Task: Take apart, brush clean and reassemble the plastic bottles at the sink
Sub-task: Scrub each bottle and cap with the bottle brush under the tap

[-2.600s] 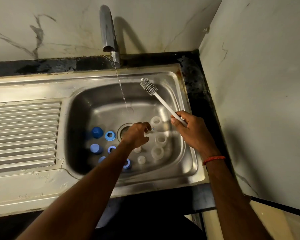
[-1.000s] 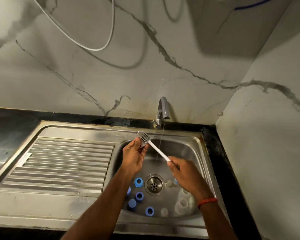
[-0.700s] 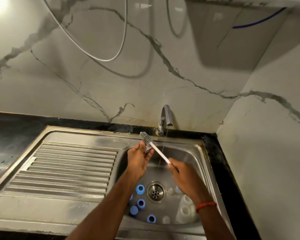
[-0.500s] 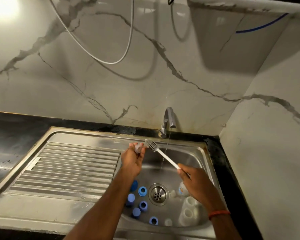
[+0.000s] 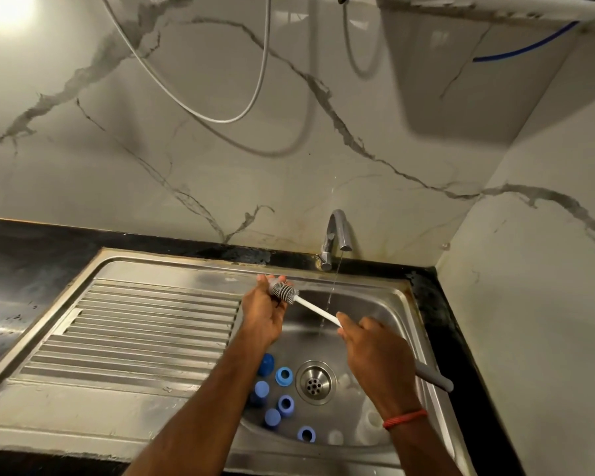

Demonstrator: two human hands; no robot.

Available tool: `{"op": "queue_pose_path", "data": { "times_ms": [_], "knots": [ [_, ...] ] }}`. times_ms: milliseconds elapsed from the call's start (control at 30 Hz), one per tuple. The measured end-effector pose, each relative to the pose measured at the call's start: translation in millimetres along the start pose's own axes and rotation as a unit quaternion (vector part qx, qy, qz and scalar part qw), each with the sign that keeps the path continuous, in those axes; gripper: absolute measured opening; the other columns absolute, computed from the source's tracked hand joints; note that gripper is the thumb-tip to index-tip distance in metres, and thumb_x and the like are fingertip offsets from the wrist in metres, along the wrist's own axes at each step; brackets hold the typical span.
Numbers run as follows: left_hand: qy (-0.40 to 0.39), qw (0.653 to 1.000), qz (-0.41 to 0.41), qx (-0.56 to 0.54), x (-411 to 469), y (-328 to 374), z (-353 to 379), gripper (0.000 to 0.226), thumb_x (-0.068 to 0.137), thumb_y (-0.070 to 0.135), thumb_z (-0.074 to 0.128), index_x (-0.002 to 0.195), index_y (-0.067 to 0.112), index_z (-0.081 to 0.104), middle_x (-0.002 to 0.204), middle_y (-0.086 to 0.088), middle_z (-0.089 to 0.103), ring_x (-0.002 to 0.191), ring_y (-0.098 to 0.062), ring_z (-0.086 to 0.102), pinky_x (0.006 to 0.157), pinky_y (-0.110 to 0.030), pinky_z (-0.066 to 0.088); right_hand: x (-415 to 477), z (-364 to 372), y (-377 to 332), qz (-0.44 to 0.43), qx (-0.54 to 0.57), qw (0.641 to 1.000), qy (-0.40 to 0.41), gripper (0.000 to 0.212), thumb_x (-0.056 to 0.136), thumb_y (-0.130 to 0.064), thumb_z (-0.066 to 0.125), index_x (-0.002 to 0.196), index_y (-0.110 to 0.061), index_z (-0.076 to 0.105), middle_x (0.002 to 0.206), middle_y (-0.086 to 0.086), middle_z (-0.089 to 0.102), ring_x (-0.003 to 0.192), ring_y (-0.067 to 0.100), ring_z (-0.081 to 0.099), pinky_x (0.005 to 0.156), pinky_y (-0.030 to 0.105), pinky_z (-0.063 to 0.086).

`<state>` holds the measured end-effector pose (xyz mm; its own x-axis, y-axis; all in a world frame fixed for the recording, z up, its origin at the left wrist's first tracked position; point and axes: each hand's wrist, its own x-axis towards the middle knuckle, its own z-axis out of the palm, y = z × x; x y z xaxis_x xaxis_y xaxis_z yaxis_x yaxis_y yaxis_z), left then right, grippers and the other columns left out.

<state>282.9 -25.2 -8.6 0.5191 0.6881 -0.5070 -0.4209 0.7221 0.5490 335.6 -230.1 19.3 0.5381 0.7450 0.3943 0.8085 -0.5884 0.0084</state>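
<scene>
My right hand [image 5: 370, 355] grips the white handle of a bottle brush [image 5: 315, 306]; the handle's grey end sticks out past my wrist. The grey bristle head [image 5: 284, 292] lies against a small clear bottle part that my left hand [image 5: 263, 312] holds up over the left rim of the basin; the part is mostly hidden by brush and fingers. Several blue caps and rings [image 5: 284, 376] lie on the basin floor left of the drain [image 5: 315, 382]. Pale bottle parts [image 5: 335, 438] lie at the front right, partly behind my right arm.
The steel sink [image 5: 385, 304] has a ribbed drainboard [image 5: 145, 331] on its left. A thin stream runs from the tap [image 5: 337, 235] between my hands. Marble walls close the back and right. A white hose [image 5: 220, 115] hangs on the back wall.
My left hand picked a small part from the basin and raised it. The brush head has come against it from the right. My view tilted up toward the wall.
</scene>
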Motion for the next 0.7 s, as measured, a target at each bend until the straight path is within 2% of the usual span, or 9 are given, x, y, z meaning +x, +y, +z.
{"op": "queue_pose_path", "data": {
  "times_ms": [167, 300, 367, 433, 467, 500, 533, 633, 700],
  "knots": [
    [-0.015, 1.0, -0.002, -0.003, -6, -2, 2, 0.042, 0.103, 0.044, 0.049, 0.117, 0.008, 0.065, 0.094, -0.006, 0.077, 0.093, -0.022, 0.073, 0.081, -0.034, 0.056, 2, 6, -10, -0.01, -0.019, 0.999, 0.033, 0.035, 0.083, -0.03, 0.078, 0.116, -0.024, 0.071, 0.068, -0.003, 0.059, 0.059, 0.015, 0.056, 0.052, 0.022, 0.03],
    [-0.063, 0.998, -0.001, 0.028, -6, -7, -5, 0.038, 0.104, 0.046, 0.046, 0.115, 0.019, 0.069, 0.102, 0.002, 0.074, 0.102, -0.017, 0.067, 0.081, -0.033, 0.049, 10, -3, -14, 0.031, 0.062, 0.995, -0.065, 0.02, 0.099, -0.035, 0.056, 0.113, -0.026, 0.068, 0.067, -0.006, 0.06, 0.056, 0.01, 0.054, 0.049, 0.022, 0.033],
    [-0.102, 0.995, -0.013, 0.012, -5, -6, -6, 0.033, 0.104, 0.045, 0.045, 0.109, 0.022, 0.068, 0.099, 0.002, 0.072, 0.098, -0.016, 0.066, 0.08, -0.034, 0.047, 17, -6, -14, 0.149, 0.325, 0.913, -0.197, 0.024, 0.103, -0.034, 0.049, 0.104, -0.022, 0.07, 0.063, -0.005, 0.059, 0.05, 0.005, 0.049, 0.048, 0.024, 0.037],
    [-0.131, 0.991, -0.03, -0.022, -4, -3, -5, 0.031, 0.104, 0.044, 0.044, 0.106, 0.023, 0.067, 0.097, 0.003, 0.07, 0.095, -0.016, 0.067, 0.08, -0.036, 0.047, 19, -8, -13, 0.278, 0.537, 0.73, -0.317, 0.029, 0.103, -0.033, 0.051, 0.099, -0.015, 0.073, 0.059, 0.0, 0.056, 0.043, 0.007, 0.04, 0.042, 0.022, 0.03],
    [-0.144, 0.988, -0.037, -0.037, -3, -2, -5, 0.031, 0.104, 0.043, 0.043, 0.106, 0.024, 0.066, 0.097, 0.003, 0.069, 0.095, -0.016, 0.067, 0.081, -0.037, 0.047, 19, -9, -11, 0.297, 0.578, 0.68, -0.339, 0.031, 0.103, -0.033, 0.051, 0.099, -0.013, 0.074, 0.059, 0.002, 0.055, 0.042, 0.008, 0.037, 0.04, 0.02, 0.026],
    [-0.155, 0.986, -0.045, -0.043, -2, -1, -4, 0.031, 0.104, 0.042, 0.042, 0.107, 0.024, 0.066, 0.099, 0.003, 0.07, 0.096, -0.016, 0.067, 0.083, -0.038, 0.047, 18, -8, -8, 0.296, 0.589, 0.672, -0.339, 0.031, 0.103, -0.032, 0.051, 0.099, -0.012, 0.074, 0.059, 0.003, 0.054, 0.043, 0.008, 0.035, 0.04, 0.019, 0.026],
    [-0.16, 0.985, -0.048, -0.039, -2, 0, -4, 0.031, 0.105, 0.041, 0.042, 0.109, 0.023, 0.067, 0.102, 0.002, 0.072, 0.098, -0.017, 0.067, 0.085, -0.038, 0.047, 19, -8, -6, 0.282, 0.573, 0.698, -0.324, 0.029, 0.103, -0.031, 0.052, 0.1, -0.013, 0.074, 0.06, 0.003, 0.055, 0.043, 0.008, 0.037, 0.04, 0.02, 0.028],
    [-0.125, 0.991, -0.028, 0.038, -1, 6, -4, 0.039, 0.103, 0.046, 0.043, 0.123, 0.022, 0.067, 0.116, 0.0, 0.074, 0.109, -0.019, 0.066, 0.09, -0.039, 0.045, 19, -6, -3, 0.187, 0.391, 0.878, -0.204, 0.022, 0.101, -0.035, 0.054, 0.104, -0.024, 0.073, 0.067, -0.005, 0.064, 0.054, 0.004, 0.055, 0.055, 0.023, 0.047],
    [-0.075, 0.993, 0.009, 0.088, -3, 7, -1, 0.048, 0.098, 0.059, 0.047, 0.122, 0.023, 0.069, 0.116, 0.002, 0.075, 0.11, -0.019, 0.065, 0.09, -0.038, 0.044, 18, -6, -4, 0.117, 0.237, 0.956, -0.131, 0.022, 0.1, -0.041, 0.052, 0.11, -0.03, 0.068, 0.078, -0.005, 0.067, 0.068, 0.008, 0.06, 0.062, 0.027, 0.05]
  ]
}}
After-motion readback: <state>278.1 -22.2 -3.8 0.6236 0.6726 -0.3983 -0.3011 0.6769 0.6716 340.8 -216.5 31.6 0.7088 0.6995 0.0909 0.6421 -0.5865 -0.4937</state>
